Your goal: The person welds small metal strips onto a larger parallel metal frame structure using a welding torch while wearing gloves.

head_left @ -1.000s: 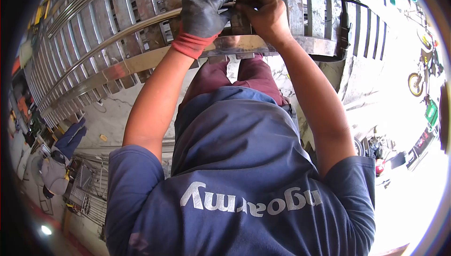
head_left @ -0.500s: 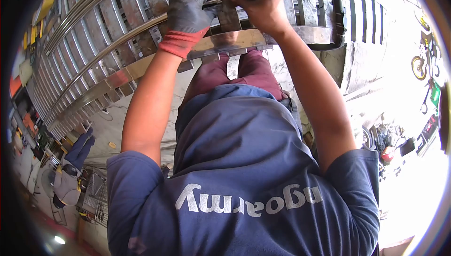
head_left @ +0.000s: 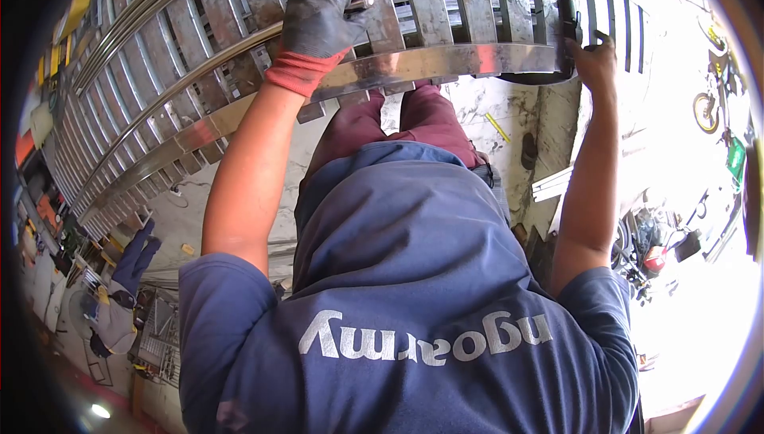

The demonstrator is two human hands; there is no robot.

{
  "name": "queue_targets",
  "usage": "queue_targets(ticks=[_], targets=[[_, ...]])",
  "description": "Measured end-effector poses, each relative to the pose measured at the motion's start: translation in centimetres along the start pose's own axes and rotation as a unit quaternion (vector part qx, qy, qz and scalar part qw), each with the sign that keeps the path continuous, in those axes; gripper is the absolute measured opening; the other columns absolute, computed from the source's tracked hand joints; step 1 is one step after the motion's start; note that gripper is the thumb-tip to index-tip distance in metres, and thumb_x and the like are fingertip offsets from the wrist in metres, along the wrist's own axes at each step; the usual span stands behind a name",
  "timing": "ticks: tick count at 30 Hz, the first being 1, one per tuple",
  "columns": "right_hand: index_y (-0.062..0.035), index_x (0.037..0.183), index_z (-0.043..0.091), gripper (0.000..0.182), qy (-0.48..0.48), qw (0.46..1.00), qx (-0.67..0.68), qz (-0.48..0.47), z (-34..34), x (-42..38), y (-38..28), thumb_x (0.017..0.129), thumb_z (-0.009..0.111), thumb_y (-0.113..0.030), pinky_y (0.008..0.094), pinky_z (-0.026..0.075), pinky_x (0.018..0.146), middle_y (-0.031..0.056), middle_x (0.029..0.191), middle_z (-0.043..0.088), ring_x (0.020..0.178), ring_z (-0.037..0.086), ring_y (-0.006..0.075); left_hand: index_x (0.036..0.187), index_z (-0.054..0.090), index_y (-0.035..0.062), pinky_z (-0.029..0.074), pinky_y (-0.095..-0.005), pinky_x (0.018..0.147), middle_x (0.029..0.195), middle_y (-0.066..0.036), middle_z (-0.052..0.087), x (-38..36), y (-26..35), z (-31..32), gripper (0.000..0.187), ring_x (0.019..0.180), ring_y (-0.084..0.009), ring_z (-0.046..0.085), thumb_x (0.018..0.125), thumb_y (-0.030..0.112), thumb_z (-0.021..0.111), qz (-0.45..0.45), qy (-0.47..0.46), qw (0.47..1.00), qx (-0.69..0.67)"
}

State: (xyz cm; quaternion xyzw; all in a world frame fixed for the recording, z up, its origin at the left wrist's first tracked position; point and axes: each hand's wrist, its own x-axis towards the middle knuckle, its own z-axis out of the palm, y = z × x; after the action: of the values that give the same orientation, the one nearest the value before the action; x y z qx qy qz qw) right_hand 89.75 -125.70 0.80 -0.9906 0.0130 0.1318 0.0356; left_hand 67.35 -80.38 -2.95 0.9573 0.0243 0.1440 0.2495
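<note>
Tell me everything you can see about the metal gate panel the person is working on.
The metal gate panel looks like shiny, stained steel: many flat slats crossed by curved rails, with a wider band along the near edge. It lies raised and tilted above the person's legs, running away toward the left. The left hand, in a black glove with a red cuff, presses a thin rod against a slat. The bare right hand touches a dark fitting at the panel's right end.

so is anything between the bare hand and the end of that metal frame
Nothing visible. The bare right hand is already at the dark end piece of the steel slatted frame. The gloved left hand grips a thin rod on the slats.
</note>
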Motion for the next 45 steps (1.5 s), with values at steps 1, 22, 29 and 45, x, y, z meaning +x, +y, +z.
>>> queue_targets(ticks=[1, 22, 29, 45], targets=[[-0.0001, 0.149, 0.064, 0.074, -0.056, 0.997, 0.05, -0.008, -0.3, -0.1, -0.2, 0.092, 0.084, -0.041, 0.047, 0.055, 0.112, 0.0245, 0.127, 0.078, 0.123, 0.074, 0.0369, 0.121, 0.083, 0.0156, 0.063, -0.0444, 0.083, 0.105, -0.013, 0.079, 0.0, 0.0, 0.1, 0.03, 0.093, -0.0335, 0.078, 0.093, 0.026, 0.086, 0.005, 0.005, 1.0, 0.007], [0.0084, 0.126, 0.066, 0.051, 0.146, 0.978, 0.144, -0.023, 1.3, -4.3, 0.2, 0.092, 0.08, -0.028, 0.0472, 0.058, 0.1, 0.0253, 0.116, 0.077, 0.11, 0.075, 0.0374, 0.099, 0.078, 0.0087, 0.055, -0.0545, 0.08, 0.09, -0.021, 0.073, 1.1, 0.6, -0.7, 0.026, 0.087, -0.0427, 0.07, 0.087, 0.031, 0.084, 0.008, 0.036, 0.998, -0.055], [0.0048, 0.125, 0.072, 0.048, 0.182, 0.968, 0.17, -0.027, 1.3, -4.3, 1.4, 0.096, 0.083, -0.032, 0.0451, 0.059, 0.097, 0.0211, 0.112, 0.078, 0.104, 0.076, 0.0328, 0.1, 0.078, 0.0085, 0.055, -0.0544, 0.08, 0.088, -0.022, 0.073, 1.6, 0.7, -1.3, 0.024, 0.086, -0.042, 0.071, 0.086, 0.028, 0.083, -0.014, 0.002, 0.994, -0.11], [-0.003, 0.14, 0.067, 0.054, 0.276, 0.955, -0.001, -0.107, -1.3, -7.1, -8.6, 0.096, 0.083, -0.028, 0.0533, 0.05, 0.11, 0.0256, 0.135, 0.065, 0.13, 0.062, 0.0415, 0.11, 0.08, 0.0089, 0.058, -0.0506, 0.081, 0.096, -0.016, 0.076, 0.6, -0.6, 0.0, 0.026, 0.09, -0.0378, 0.072, 0.091, 0.026, 0.082, 0.037, 0.026, 0.998, -0.053]])
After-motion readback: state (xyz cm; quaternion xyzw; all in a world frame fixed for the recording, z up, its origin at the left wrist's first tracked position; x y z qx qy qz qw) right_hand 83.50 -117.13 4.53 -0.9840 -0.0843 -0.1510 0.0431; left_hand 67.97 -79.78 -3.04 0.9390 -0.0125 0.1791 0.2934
